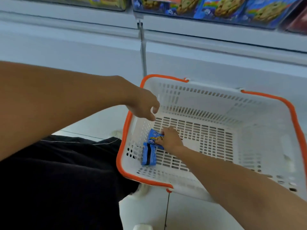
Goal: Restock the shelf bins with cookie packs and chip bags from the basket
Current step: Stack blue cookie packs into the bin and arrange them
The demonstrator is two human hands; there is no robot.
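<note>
**Down in the basket: two packs left**

Here the white basket [259, 130] with an orange rim sits on the pale floor, just in front of the shelf unit. Inside it, near the left wall, lie two blue cookie packs. The upper pack [154, 136], printed with a cookie picture, lies flat on the slotted bottom. The lower pack [148, 153] stands on its edge just beside it, showing a dark band down its middle, close to the basket's near-left corner.

The right hand [170, 138] reaches deep into the basket, and its fingers curl over the right end of the upper pack, gripping it; the thumb presses at the pack's near edge.

The left hand [142, 103] hovers above the basket's left rim, holding nothing, its fingers loosely bent and pointing down.

Above, at the top of the view, a shelf bin [216, 15] holds a row of blue cookie packs of the same print. A dark trouser leg [58, 180] fills the lower left.
</note>
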